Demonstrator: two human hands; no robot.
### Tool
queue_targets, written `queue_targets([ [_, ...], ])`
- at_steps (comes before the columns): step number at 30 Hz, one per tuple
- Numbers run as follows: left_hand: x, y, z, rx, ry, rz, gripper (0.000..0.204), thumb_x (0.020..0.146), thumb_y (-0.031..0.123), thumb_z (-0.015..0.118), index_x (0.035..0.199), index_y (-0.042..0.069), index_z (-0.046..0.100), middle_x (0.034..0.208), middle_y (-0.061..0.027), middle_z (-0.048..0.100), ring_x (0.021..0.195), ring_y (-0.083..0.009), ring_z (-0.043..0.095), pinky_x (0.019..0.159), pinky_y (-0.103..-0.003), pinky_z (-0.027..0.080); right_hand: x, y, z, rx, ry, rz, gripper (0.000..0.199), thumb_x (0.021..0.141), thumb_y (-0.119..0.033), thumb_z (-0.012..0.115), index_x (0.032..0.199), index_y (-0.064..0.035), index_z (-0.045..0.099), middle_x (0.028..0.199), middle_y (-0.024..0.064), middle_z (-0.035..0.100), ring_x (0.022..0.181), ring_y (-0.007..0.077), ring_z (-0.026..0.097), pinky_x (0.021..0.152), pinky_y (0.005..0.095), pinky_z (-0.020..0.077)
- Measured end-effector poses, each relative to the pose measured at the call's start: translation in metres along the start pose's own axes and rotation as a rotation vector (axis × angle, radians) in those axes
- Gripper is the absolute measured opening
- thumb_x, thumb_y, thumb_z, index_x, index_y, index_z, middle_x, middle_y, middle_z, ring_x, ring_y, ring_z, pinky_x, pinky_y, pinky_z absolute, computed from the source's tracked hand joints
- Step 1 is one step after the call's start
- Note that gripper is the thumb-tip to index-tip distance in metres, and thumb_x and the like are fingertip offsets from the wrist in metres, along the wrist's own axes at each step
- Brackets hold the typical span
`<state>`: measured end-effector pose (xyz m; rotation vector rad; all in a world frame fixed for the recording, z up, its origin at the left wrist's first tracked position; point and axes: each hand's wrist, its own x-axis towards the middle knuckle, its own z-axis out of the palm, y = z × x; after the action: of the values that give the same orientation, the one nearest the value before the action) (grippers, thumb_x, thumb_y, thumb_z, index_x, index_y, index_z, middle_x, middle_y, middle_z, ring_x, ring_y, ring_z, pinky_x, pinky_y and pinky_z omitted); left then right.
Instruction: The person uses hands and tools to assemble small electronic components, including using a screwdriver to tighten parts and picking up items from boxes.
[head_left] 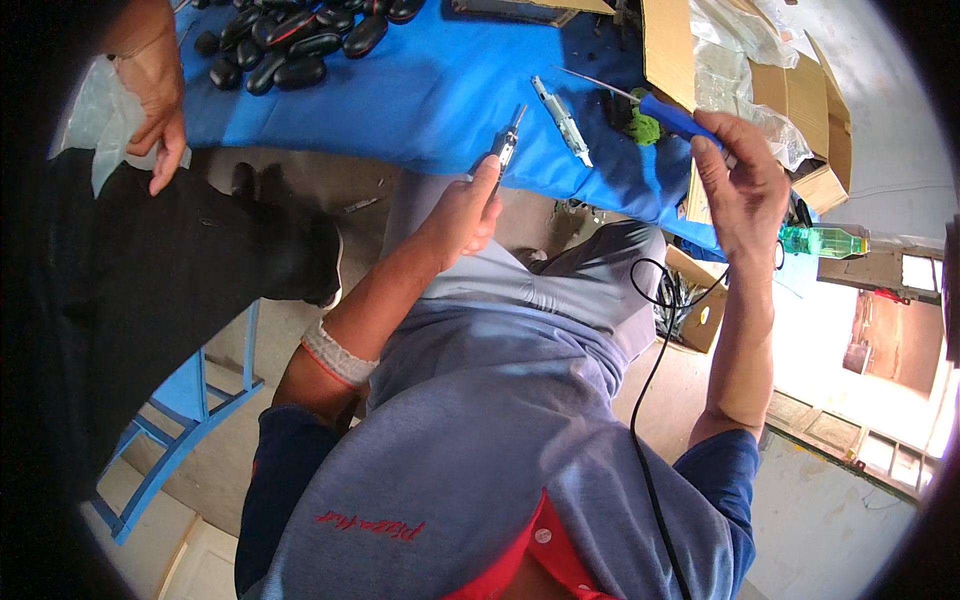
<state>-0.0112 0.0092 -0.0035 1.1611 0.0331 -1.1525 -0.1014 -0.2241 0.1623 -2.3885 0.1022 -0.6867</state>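
Note:
Between the thumb and fingers of my left hand (462, 218) is a slim metal assembly (507, 150), its thin rod pointing up toward the table. My right hand (745, 185) grips a screwdriver (674, 116) by its blue handle, with the long shaft aimed left over the table. The screwdriver's tip is apart from the held piece. A similar silvery metal strip (563, 122) lies on the blue cloth (430, 105) between my two hands.
Many black oval casings (300, 70), some red-edged, are heaped at the far left. Cardboard boxes (668, 45), a bright green clump (643, 126) and a green bottle (825, 241) are at right. Another person's hand (155, 115) hangs at left, near a blue metal frame (215, 405).

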Motion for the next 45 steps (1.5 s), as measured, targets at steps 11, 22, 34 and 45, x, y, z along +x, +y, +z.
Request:
queue_targets([
  [11,-0.002,0.002,0.004,0.046,0.102,0.013,0.060,0.089,0.063,0.046,0.060,0.012,0.037,0.048,0.0035,0.030,0.036,-0.0080,0.024,0.034,-0.027,0.015,-0.057,0.056,0.086,-0.169,0.239,0.077,0.016,0.082,-0.004,0.067,0.096,0.0015,0.064,0.091,0.0171,0.063,0.074,0.0293,0.063,0.066,0.0342,0.0515],
  [22,0.013,-0.018,0.004,0.398,0.283,0.379,0.052,0.094,0.051,0.049,0.061,0.011,0.041,0.051,0.0032,0.038,0.040,-0.0071,0.036,0.035,-0.026,0.028,-0.060,0.079,0.099,-0.357,0.121,0.004,0.024,0.082,-0.010,0.067,0.102,0.0013,0.062,0.087,0.0185,0.060,0.078,0.0335,0.058,0.071,0.0409,0.0475],
  [34,0.005,-0.010,0.008,0.800,0.405,0.417,0.063,0.093,0.051,0.044,0.067,-0.004,0.057,0.061,-0.0206,0.054,0.061,-0.0356,0.054,0.063,-0.044,0.041,-0.091,0.043,0.051,0.065,0.054,0.361,0.016,0.090,-0.009,0.061,0.102,0.0013,0.057,0.075,0.0040,0.056,0.064,0.0080,0.046,0.055,0.0232,0.0384],
  [45,-0.001,-0.001,0.014,0.816,0.383,0.331,0.065,0.092,0.052,0.043,0.071,-0.006,0.059,0.064,-0.0244,0.055,0.067,-0.0413,0.057,0.065,-0.048,0.041,-0.085,0.070,0.062,0.213,0.257,0.513,0.026,0.092,-0.021,0.060,0.109,-0.0013,0.060,0.076,0.0046,0.062,0.065,0.0080,0.052,0.057,0.0231,0.0414],
])
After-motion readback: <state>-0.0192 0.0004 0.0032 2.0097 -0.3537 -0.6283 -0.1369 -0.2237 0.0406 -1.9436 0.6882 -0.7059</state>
